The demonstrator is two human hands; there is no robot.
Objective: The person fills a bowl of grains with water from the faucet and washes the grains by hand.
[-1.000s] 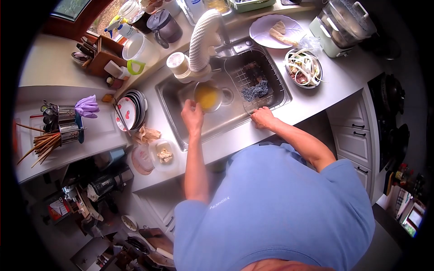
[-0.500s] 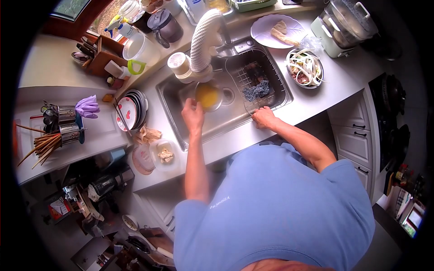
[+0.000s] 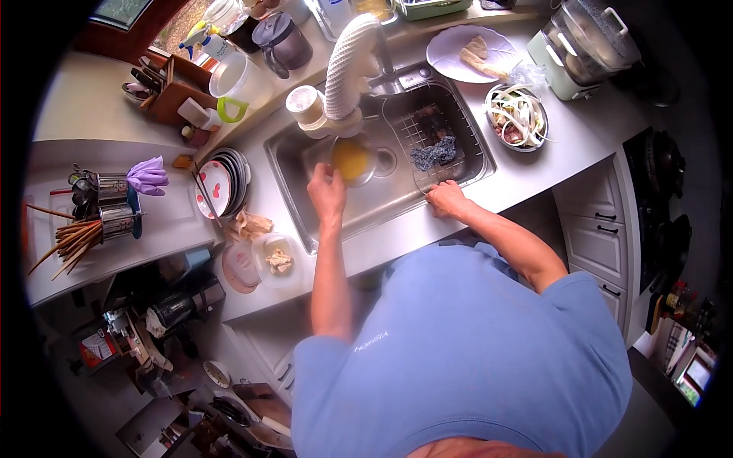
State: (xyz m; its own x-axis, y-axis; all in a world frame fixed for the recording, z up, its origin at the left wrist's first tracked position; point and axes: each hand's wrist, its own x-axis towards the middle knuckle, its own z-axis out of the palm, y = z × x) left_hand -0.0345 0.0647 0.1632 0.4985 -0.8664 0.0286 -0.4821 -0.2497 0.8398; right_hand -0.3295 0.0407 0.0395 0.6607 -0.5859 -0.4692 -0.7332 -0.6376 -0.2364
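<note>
My left hand (image 3: 327, 187) grips the near-left rim of a round bowl (image 3: 369, 174) that holds yellow liquid. The bowl is inside the steel sink (image 3: 294, 200), under the white ribbed faucet hose (image 3: 353, 65). On the sink's front edge rests my right hand (image 3: 445, 198), its fingers curled closed by the near corner of a wire rack (image 3: 422, 127). What those fingers grip, if anything, is hidden. A dark grey mesh scrubber (image 3: 434, 154) lies on the rack, just beyond that hand.
Right of the sink stand a bowl of sliced white and reddish food (image 3: 518, 117), a lilac plate (image 3: 452, 50) and a steamer (image 3: 584, 53). To the left are stacked plates (image 3: 217, 187), an open plastic tub (image 3: 276, 269) and a chopstick holder (image 3: 117, 220). Lower cabinets (image 3: 594, 200) flank my body.
</note>
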